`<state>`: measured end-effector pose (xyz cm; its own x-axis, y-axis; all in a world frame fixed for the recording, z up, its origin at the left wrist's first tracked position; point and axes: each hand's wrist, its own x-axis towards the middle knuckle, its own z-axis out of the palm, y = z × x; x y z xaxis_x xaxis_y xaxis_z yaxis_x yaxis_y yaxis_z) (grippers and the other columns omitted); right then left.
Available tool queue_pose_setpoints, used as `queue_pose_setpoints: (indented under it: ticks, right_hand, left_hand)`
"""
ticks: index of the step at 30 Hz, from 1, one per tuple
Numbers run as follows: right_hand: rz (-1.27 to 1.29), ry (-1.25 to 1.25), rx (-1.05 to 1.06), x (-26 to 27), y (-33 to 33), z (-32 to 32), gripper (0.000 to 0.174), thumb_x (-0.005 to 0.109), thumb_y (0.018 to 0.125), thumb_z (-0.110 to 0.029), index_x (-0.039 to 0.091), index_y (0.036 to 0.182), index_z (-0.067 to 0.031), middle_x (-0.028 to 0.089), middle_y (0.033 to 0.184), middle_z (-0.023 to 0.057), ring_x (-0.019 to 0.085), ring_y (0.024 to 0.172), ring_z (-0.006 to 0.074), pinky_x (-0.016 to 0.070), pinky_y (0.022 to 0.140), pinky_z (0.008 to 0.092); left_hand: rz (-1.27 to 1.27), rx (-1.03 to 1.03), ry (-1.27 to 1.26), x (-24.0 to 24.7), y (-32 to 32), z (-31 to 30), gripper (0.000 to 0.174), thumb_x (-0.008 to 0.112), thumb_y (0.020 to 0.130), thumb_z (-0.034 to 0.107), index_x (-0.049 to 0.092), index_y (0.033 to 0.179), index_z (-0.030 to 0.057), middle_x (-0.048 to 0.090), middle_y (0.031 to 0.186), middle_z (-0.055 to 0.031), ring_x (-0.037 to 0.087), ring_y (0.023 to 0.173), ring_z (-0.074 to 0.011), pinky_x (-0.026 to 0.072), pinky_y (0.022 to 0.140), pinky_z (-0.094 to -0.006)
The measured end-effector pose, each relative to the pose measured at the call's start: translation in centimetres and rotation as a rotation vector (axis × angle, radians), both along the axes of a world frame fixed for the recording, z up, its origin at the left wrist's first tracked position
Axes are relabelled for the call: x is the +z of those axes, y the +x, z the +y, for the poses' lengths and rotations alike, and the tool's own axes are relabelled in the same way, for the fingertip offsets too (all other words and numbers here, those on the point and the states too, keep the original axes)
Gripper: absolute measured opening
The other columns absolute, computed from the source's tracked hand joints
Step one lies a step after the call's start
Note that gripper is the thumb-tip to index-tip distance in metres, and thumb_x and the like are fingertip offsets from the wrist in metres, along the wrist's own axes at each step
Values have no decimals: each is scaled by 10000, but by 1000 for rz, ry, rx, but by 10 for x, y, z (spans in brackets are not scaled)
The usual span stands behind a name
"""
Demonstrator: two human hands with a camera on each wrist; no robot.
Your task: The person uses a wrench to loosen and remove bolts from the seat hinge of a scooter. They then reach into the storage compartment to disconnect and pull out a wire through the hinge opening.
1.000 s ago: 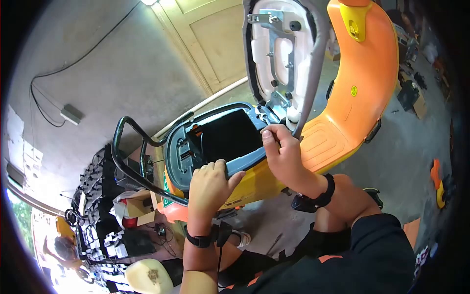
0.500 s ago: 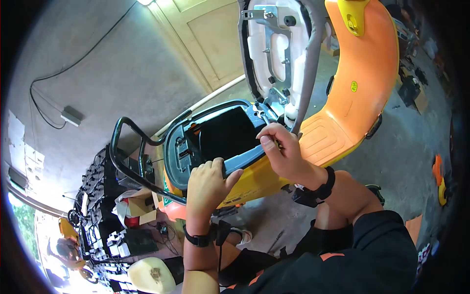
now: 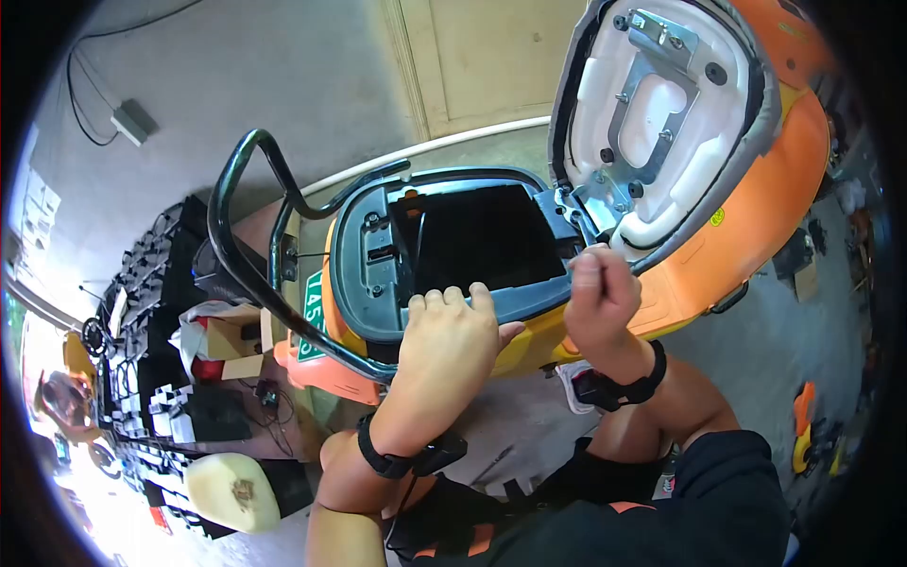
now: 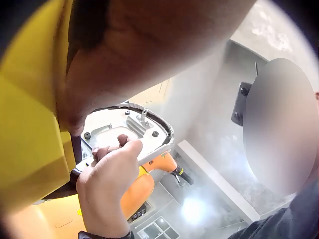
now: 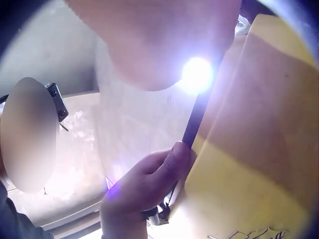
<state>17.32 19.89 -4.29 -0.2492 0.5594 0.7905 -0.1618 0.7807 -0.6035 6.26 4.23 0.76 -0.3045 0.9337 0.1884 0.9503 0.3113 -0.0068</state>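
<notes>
A yellow-orange scooter has its seat tipped up, showing a white underside with a metal bracket. My left hand grips the near rim of the open under-seat compartment, fingers bent over the edge and thumb on the outer side. Beside the seat hinge, my right hand pinches a silver wrench with its fingers curled. The wrench's head lies by the hinge base; the right fist hides its other end. In the left wrist view the right hand overlaps the raised seat.
A black tubular rack curves over the scooter's rear. Black boxes, an open carton and a pale scooter seat are at the left. Orange-and-yellow tools lie on the floor at right.
The head view has turned, so the scooter and raised seat appear shifted to the right. My left hand stays on the rim and the right hand stays by the hinge with the wrench.
</notes>
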Motion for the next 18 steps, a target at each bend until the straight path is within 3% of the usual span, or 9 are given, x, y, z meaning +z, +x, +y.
queue_pose_setpoints:
  ticks: [2,6,11,12,13,15,16,18]
  right_hand:
    - [-72,78,2,3,-4,-2,59,660,932,-5,630,888,-30,622,697,86,591,617,254,475,568,357]
    - [-37,72,-31,13,-3,-5,75,677,923,-31,647,854,-42,637,701,76,602,633,266,487,623,382]
    - [-68,23,150,18,10,2,85,663,942,-66,660,865,-29,640,706,91,604,639,278,489,657,391]
    - [-37,-97,190,19,15,-1,112,644,971,-88,660,881,-23,641,715,92,605,641,242,480,642,358]
    - [8,-224,204,18,13,-4,135,609,1015,-116,645,926,-23,604,691,44,576,650,135,457,628,296]
    - [122,-324,172,24,7,-8,162,564,1055,-147,619,960,-28,566,715,-12,511,676,50,424,622,236]
    - [112,-313,185,27,4,-10,162,564,1055,-147,619,960,-28,566,715,-12,511,676,50,424,622,236]
    - [386,-413,388,31,-2,-11,170,544,1069,-155,600,966,-33,547,761,-31,459,684,26,397,618,212]
  left_hand:
    - [-8,0,5,-2,1,-1,546,679,937,495,674,1116,-20,676,858,-129,664,838,-298,508,791,-410]
    - [-17,0,14,3,1,1,543,691,928,492,688,1149,-4,686,860,-145,666,840,-322,510,805,-428]
    - [-128,42,20,8,0,1,559,693,915,527,702,1166,28,712,921,-168,678,896,-357,510,832,-442]
    - [-117,66,-7,7,-1,2,578,688,912,550,707,1162,30,714,927,-169,677,890,-366,514,829,-449]
    - [-119,78,-4,8,0,3,578,688,912,550,707,1162,30,714,927,-169,677,890,-366,514,829,-449]
    - [-135,85,-8,8,1,2,586,683,912,565,712,1148,29,715,925,-171,679,882,-367,519,819,-454]
    - [-139,78,20,7,0,1,580,685,908,567,717,1124,30,716,922,-174,682,879,-366,522,814,-455]
    - [-141,82,43,6,0,0,577,684,908,567,717,1121,32,717,920,-174,682,882,-366,522,814,-453]
